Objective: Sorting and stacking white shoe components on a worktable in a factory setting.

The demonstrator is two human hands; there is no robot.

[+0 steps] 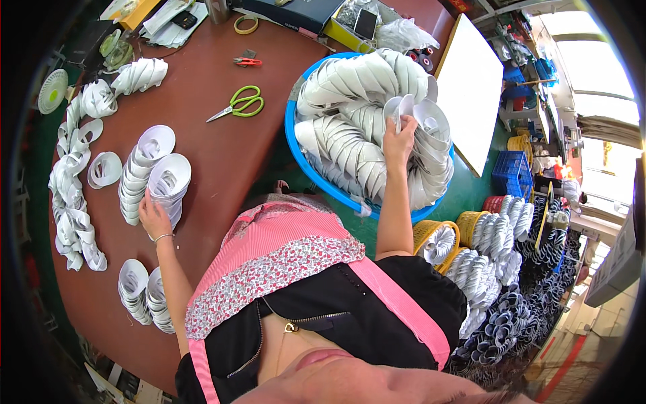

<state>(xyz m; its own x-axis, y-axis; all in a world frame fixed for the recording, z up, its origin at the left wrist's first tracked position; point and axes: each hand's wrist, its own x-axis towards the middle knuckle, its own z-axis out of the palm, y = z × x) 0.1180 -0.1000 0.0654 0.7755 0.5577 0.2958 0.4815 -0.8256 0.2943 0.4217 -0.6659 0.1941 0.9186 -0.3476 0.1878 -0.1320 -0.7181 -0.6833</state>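
My right hand (400,140) pinches a few thin white curved bands (391,111) above the blue tub (291,131). Long coiled rows of nested white bands (346,145) fill that tub to above its rim. On the brown table, my left hand (156,219) is closed against the near side of a leaning stack of white bands (169,176); part of its grip is hidden. A second stack (149,151) stands just beyond it. Nearer to me, two smaller stacks (134,283) stand beside my left forearm. A single rolled band (104,170) lies left of the stacks.
A twisted chain of white bands (67,182) runs along the table's left edge. Green-handled scissors (235,108), small red snips (247,62) and a tape roll (246,25) lie farther back. Yellow baskets (437,236) and piled bands stand on the floor at right, near a white board (471,87).
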